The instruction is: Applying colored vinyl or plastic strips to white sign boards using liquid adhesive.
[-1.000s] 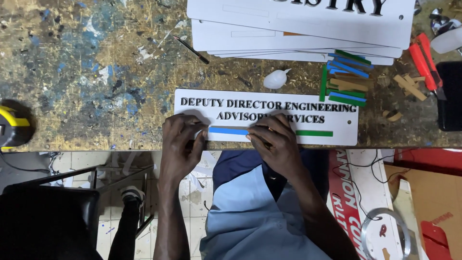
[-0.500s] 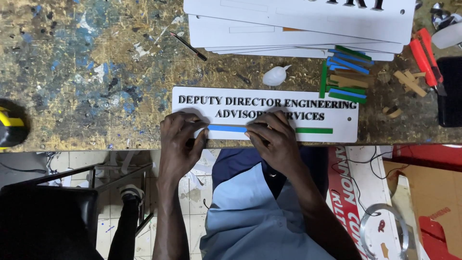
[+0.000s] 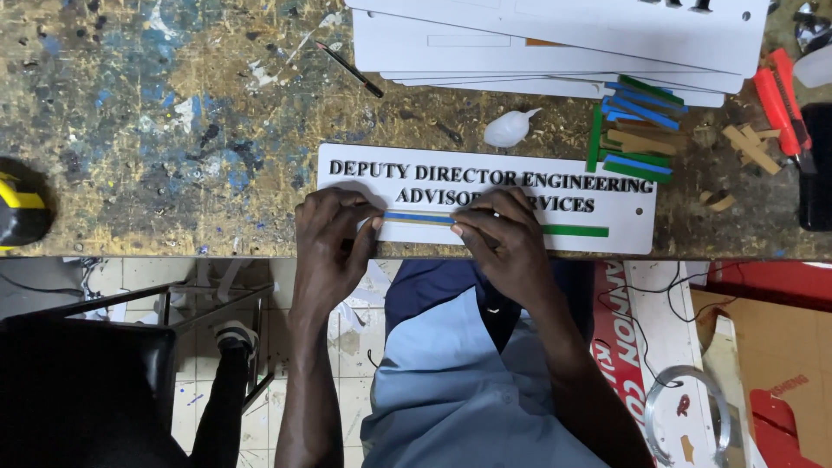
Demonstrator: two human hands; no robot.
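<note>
A white rectangular sign plate [image 3: 624, 227] with black raised lettering lies at the near edge of the paint-stained workbench [image 3: 173, 130]. Both hands rest on its lower part. My left hand [image 3: 334, 238] pinches the left end of a thin blue strip [image 3: 419, 217], which lies on the plate below the lettering. My right hand [image 3: 503, 238] presses the strip's right end with its fingertips. To the right of that hand a green strip [image 3: 575, 230] lies flat on the plate, in line with the blue one.
A stack of larger white sign boards [image 3: 555, 43] lies at the back. Loose blue and green strips [image 3: 637, 130] and wood offcuts [image 3: 750, 147] lie right of the plate. A small white bottle [image 3: 507, 130], a black pen [image 3: 351, 69], red cutters [image 3: 780, 100] and a yellow-black tape measure [image 3: 22, 212] are around.
Both hands stay on the blue strip and barely shift. The view has drifted slightly, so the plate sits a little lower in the frame.
</note>
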